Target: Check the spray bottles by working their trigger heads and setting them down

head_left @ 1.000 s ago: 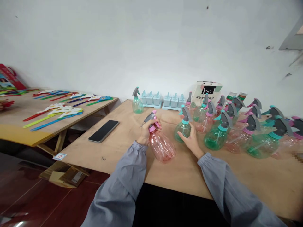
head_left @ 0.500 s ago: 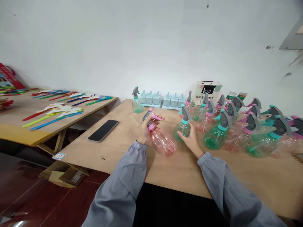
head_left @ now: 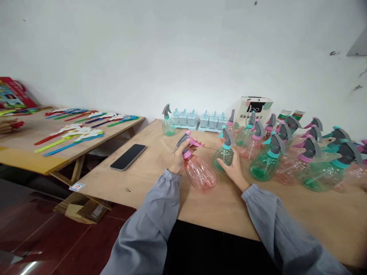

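Note:
My left hand (head_left: pixel 179 156) is closed round the neck of a pink spray bottle (head_left: pixel 201 172), which tilts with its base toward the right; its grey and pink trigger head sticks up past my fingers. My right hand (head_left: pixel 233 168) curves about the right side of a green spray bottle (head_left: pixel 222 156), thumb across the front, fingers partly hidden behind it. That bottle stands upright on the wooden table (head_left: pixel 160 187). Just right of my right hand is another green spray bottle (head_left: pixel 262 168), one of several pink and green ones grouped there.
A phone (head_left: pixel 128 157) lies at left. Behind stand a lone green spray bottle (head_left: pixel 168 126), pale blue popsicle moulds (head_left: pixel 187 120) and a printed box (head_left: pixel 254 110). Flower-topped strips (head_left: pixel 71 135) cover a second table, where what looks like another person's hand (head_left: pixel 5 126) shows.
The view has shifted slightly, so the scene sits a little further right. Both hands keep their hold on the same two bottles, with hardly any movement.

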`<state>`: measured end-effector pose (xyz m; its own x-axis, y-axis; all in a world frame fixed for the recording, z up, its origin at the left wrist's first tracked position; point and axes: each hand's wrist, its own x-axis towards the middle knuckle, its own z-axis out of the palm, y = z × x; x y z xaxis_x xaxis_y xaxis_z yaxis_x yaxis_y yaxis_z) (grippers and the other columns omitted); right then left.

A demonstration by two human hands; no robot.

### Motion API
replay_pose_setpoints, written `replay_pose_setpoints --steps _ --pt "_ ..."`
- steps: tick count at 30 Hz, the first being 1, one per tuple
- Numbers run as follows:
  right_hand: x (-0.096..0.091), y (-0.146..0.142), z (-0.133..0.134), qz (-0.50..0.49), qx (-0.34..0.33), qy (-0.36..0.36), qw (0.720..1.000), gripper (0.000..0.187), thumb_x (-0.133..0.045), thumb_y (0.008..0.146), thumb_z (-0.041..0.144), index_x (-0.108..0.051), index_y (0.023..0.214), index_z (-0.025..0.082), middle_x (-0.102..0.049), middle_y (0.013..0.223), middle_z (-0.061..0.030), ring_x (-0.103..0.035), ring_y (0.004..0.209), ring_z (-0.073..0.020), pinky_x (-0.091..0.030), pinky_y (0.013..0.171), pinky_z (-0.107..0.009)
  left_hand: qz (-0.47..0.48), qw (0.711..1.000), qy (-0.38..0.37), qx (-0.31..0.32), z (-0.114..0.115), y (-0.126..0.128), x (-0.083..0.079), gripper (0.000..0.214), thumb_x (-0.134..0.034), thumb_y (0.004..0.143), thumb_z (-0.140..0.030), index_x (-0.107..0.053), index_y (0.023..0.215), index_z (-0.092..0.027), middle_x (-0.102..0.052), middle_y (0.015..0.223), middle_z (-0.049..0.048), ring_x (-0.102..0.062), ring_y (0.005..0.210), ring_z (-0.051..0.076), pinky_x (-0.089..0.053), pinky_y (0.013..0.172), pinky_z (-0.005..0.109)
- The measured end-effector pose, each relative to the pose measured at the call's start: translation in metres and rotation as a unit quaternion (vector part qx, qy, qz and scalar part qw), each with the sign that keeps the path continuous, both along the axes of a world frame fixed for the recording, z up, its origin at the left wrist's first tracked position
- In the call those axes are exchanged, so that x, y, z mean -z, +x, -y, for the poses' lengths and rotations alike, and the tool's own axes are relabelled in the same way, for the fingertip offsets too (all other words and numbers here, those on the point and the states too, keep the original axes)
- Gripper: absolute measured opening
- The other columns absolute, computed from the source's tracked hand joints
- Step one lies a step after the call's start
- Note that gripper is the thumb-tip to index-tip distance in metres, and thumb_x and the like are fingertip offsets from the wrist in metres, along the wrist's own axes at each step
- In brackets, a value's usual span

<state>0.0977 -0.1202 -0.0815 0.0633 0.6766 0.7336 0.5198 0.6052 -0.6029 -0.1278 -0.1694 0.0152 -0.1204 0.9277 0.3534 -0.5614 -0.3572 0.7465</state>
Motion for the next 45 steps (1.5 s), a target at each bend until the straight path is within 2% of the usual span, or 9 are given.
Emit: replay_pose_setpoints --steps 5,10,14,19,27,30,34,41,45 --pt "0.001 0.000 -0.002 0.000 -0.003 0.002 1.000 0.077 -0.072 0.077 0.058 -0.045 0.137 0.018 -0.055 0.134 -0.0177 -0.053 0.129 -0.0327 -0.040 0.112 -0.056 -0.031 0.999 0.006 -0.019 0.006 -0.002 -0.003 0.032 -0.075 0.072 -0.047 -0.062 0.068 -0.018 -0.061 0.063 -0.0010 -0.063 0.057 0.014 -0.050 0.059 0.027" --pt "-0.001 0.000 0.000 -0.002 -0.008 -0.010 1.000 0.076 -0.072 0.077 0.058 -0.045 0.136 0.019 -0.055 0.134 -0.0168 -0.053 0.128 -0.0325 -0.041 0.111 -0.056 -0.164 0.982 0.043 -0.086 0.005 -0.018 -0.011 0.027 -0.077 0.075 -0.044 -0.071 0.077 -0.018 -0.073 0.077 0.0040 -0.071 0.081 0.020 -0.054 0.078 0.030" --pt "-0.002 -0.001 0.002 -0.006 -0.013 -0.009 1.000 0.075 -0.071 0.078 0.058 -0.044 0.137 0.019 -0.055 0.135 -0.0167 -0.052 0.130 -0.0324 -0.039 0.113 -0.056 -0.226 0.954 0.018 -0.197 -0.004 -0.056 -0.019 0.025 -0.083 0.068 -0.036 -0.076 0.084 -0.019 -0.076 0.095 0.0070 -0.070 0.097 0.023 -0.055 0.076 0.027" --pt "-0.001 -0.001 0.002 -0.006 -0.018 -0.015 1.000 0.079 -0.071 0.078 0.060 -0.042 0.139 0.019 -0.054 0.138 -0.0180 -0.050 0.133 -0.0331 -0.038 0.114 -0.056 -0.297 0.910 -0.038 -0.287 -0.023 -0.115 -0.019 0.036 -0.085 0.064 -0.038 -0.077 0.092 -0.017 -0.076 0.086 0.0054 -0.071 0.088 0.024 -0.055 0.066 0.028" --pt "0.001 -0.001 0.001 -0.012 -0.016 -0.014 1.000 0.080 -0.069 0.078 0.063 -0.044 0.138 0.017 -0.054 0.136 -0.0188 -0.051 0.131 -0.0335 -0.039 0.113 -0.057 -0.401 0.868 -0.020 -0.293 -0.031 -0.163 0.018 0.056 -0.085 0.062 -0.040 -0.064 0.109 -0.017 -0.070 0.118 0.0128 -0.064 0.118 0.032 -0.049 0.107 0.046" --pt "0.000 -0.001 0.001 -0.012 -0.016 -0.015 1.000 0.078 -0.069 0.078 0.062 -0.045 0.137 0.018 -0.055 0.136 -0.0182 -0.051 0.131 -0.0335 -0.039 0.113 -0.057 -0.456 0.856 -0.021 -0.243 -0.015 -0.177 0.038 0.074 -0.087 0.056 -0.042 -0.057 0.119 -0.020 -0.066 0.127 0.0128 -0.062 0.122 0.032 -0.047 0.109 0.048" --pt "-0.001 -0.004 0.003 -0.017 -0.015 -0.021 1.000 0.079 -0.070 0.077 0.062 -0.045 0.137 0.018 -0.055 0.135 -0.0177 -0.052 0.130 -0.0334 -0.039 0.112 -0.057 -0.495 0.834 -0.049 -0.239 -0.009 -0.198 0.051 0.071 -0.085 0.057 -0.050 -0.056 0.114 -0.020 -0.067 0.120 0.0122 -0.064 0.115 0.031 -0.048 0.106 0.049" --pt "-0.002 -0.004 0.005 -0.015 -0.020 -0.030 0.999 0.078 -0.069 0.079 0.063 -0.045 0.138 0.019 -0.056 0.131 -0.0166 -0.053 0.128 -0.0325 -0.041 0.111 -0.056 -0.472 0.816 -0.113 -0.313 -0.066 -0.207 0.041 0.067 -0.084 0.062 -0.037 -0.055 0.118 -0.015 -0.064 0.119 0.0158 -0.065 0.109 0.029 -0.053 0.097 0.047" --pt "-0.002 -0.005 0.004 -0.016 -0.021 -0.028 0.999 0.078 -0.069 0.078 0.063 -0.044 0.138 0.019 -0.056 0.133 -0.0170 -0.053 0.129 -0.0328 -0.041 0.111 -0.056 -0.472 0.821 -0.103 -0.305 -0.096 -0.201 0.033 0.063 -0.081 0.068 -0.031 -0.054 0.123 -0.014 -0.065 0.122 0.0167 -0.064 0.115 0.030 -0.052 0.099 0.047"
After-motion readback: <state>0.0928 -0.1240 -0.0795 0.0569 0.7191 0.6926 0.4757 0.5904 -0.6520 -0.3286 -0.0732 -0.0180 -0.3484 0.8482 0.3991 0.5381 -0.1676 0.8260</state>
